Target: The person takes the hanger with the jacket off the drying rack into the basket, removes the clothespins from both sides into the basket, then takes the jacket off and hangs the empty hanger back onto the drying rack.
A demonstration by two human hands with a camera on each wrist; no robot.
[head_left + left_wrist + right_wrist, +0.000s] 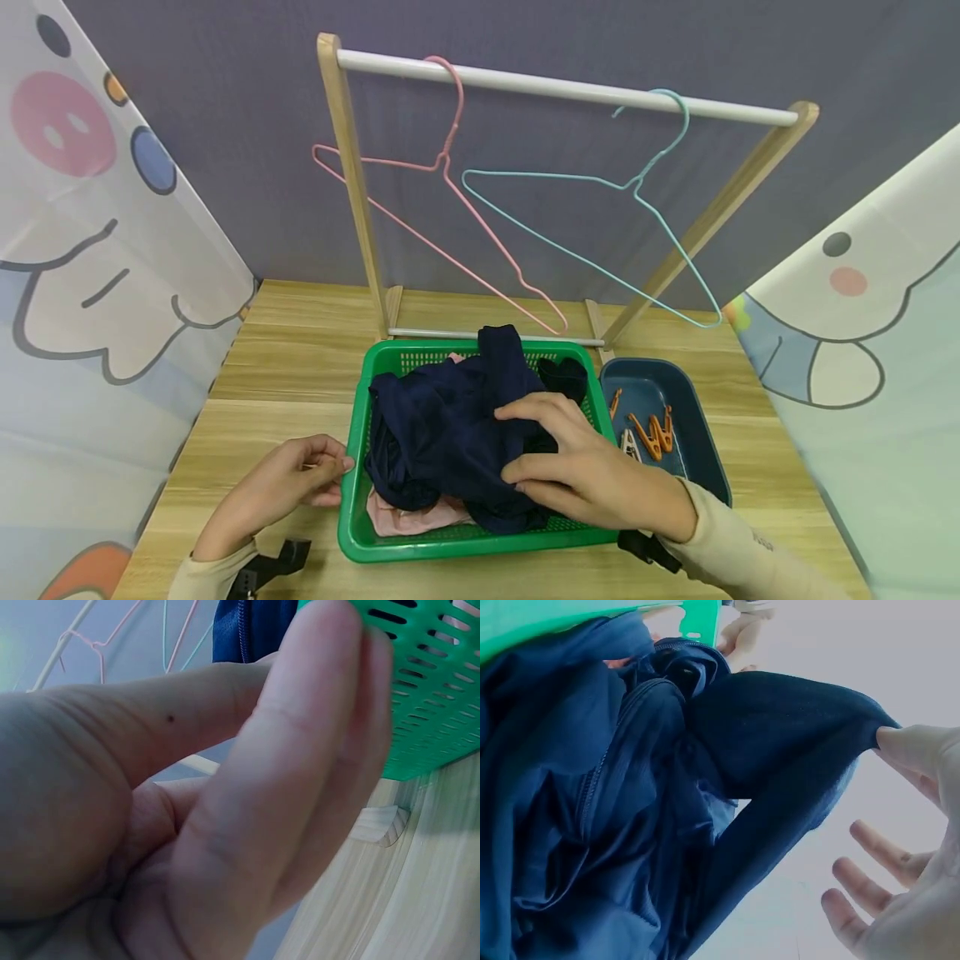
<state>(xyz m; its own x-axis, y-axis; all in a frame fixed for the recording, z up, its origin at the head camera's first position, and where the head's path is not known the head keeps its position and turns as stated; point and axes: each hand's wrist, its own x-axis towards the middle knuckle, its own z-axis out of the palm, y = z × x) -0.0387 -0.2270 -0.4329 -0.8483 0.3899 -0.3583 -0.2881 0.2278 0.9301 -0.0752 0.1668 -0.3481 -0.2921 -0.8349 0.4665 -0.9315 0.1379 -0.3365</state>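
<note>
A navy garment [450, 417] with a zipper lies bunched in a green basket [420, 546]. In the right wrist view, my right hand [915, 862] pinches a fold of the navy garment [780, 735] between thumb and index finger, drawing it up into a peak. Its other fingers spread away from the cloth. From the head view, this right hand [577, 458] reaches over the basket's right half. My left hand [292, 483] holds the basket's left rim, thumb at the top edge. Seen from the left wrist, its fingers [262, 795] lie against the basket's slotted wall [420, 697].
Pink cloth [412, 517] and a black item [564, 377] lie under and beside the garment. Right of the basket stands a dark blue tray [712, 467] holding orange clips [652, 433]. Behind, a rack's white bar [555, 82] carries a pink hanger [480, 283] and a teal hanger [585, 257].
</note>
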